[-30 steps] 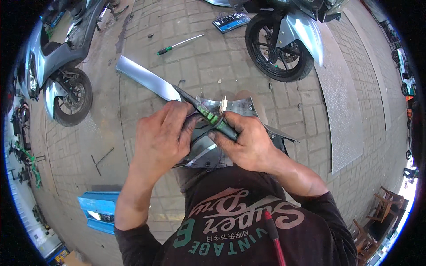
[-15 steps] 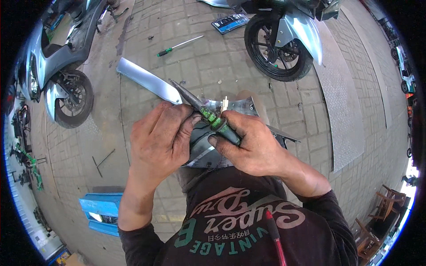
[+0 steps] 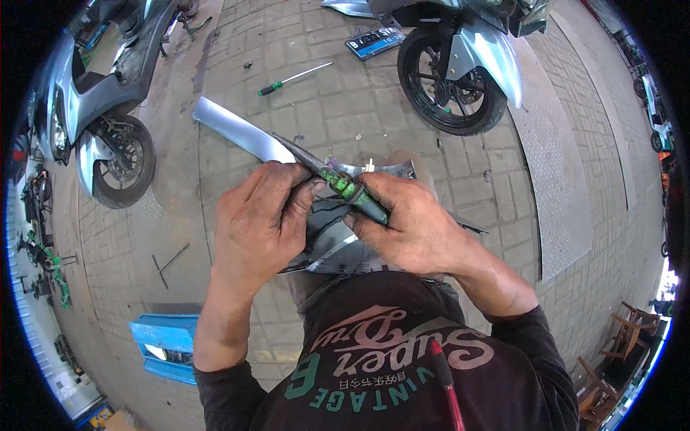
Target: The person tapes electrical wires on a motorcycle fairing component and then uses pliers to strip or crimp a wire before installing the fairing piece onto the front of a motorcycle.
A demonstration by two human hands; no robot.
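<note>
My right hand [image 3: 402,223] grips a dark, tapered tool [image 3: 345,188] with a green, worn middle, its narrow end pointing up-left along a long silver trim piece [image 3: 237,129]. My left hand [image 3: 262,212] has its fingers curled closed at the trim's lower end, close beside the tool; its fingertips are partly hidden. Under both hands, in my lap, rests a grey and black body panel [image 3: 334,248]. Just beyond my right thumb stands a small pale piece [image 3: 369,164] on that panel, too small to make out.
Scooters stand front left [image 3: 115,158] and front right [image 3: 449,79]. On the paved floor [image 3: 180,223] lie a green-handled screwdriver [image 3: 295,77], a number plate [image 3: 374,43], metal plates [image 3: 557,187], a T-handled tool [image 3: 169,266] and a blue object [image 3: 164,345]. Wooden chairs [image 3: 629,327] stand at right.
The tool's tapered end has come out from my left fingers and now lies more visibly along the trim. Both hands have shifted slightly, staying close together.
</note>
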